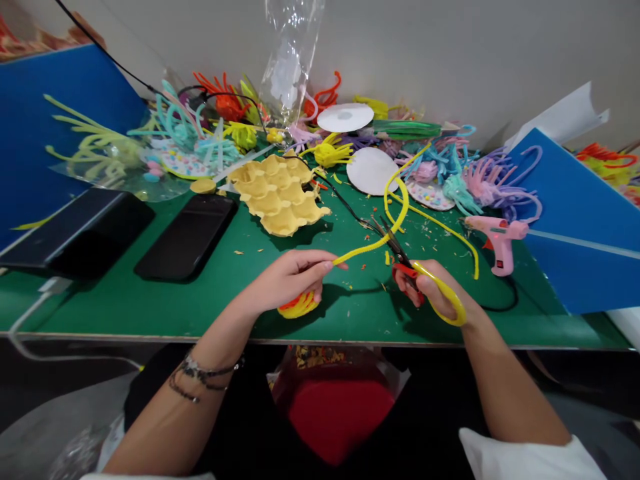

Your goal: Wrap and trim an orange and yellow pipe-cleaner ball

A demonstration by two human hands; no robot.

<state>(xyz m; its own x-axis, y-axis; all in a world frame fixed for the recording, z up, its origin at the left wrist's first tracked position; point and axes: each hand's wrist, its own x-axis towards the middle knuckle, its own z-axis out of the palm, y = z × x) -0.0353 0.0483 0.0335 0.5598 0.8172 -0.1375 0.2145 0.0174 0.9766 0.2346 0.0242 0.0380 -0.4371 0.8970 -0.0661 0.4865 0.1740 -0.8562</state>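
Between thumb and fingers, my left hand (295,280) pinches a yellow pipe cleaner (360,251). Under the same palm sits a small yellow and orange wound bundle (299,305), partly covered by the fingers. The pipe cleaner stretches to the right and curls into a loop above the table. My right hand (425,287) grips scissors (399,251) with one yellow and one red handle, their dark blades pointing up and left at the pipe cleaner's loop. Whether the blades touch it I cannot tell. Another length of yellow pipe cleaner (450,230) trails toward the right.
A yellow egg-carton piece (280,193), a black phone (187,237) and a dark stand (75,230) lie left. A pink glue gun (500,240) stands right, by a blue panel (590,227). Coloured pipe-cleaner pieces and white discs (371,171) fill the back of the green table (200,307).
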